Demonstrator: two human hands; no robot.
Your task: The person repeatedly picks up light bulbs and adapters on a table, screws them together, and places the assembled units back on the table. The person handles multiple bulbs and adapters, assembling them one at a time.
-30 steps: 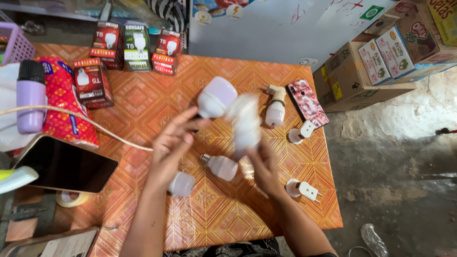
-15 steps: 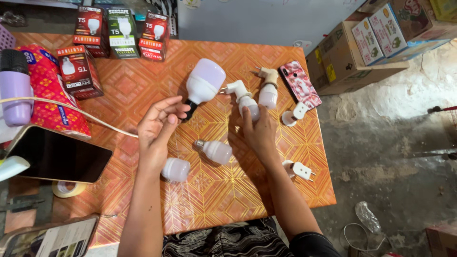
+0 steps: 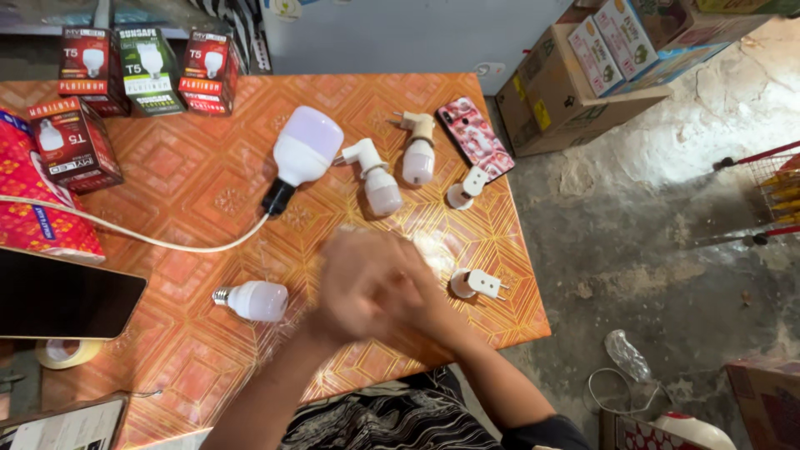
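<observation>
Both hands (image 3: 371, 283) blur together over the worktop (image 3: 192, 179); whether the fingers grip anything cannot be told. Left of them lies a small white bulb (image 3: 254, 300), likely light and fragile, best held by its dome.

Glossy patterned table covering (image 3: 192, 175), matt white plastic bulb (image 3: 258, 301), cardboard boxes (image 3: 92, 146)
</observation>
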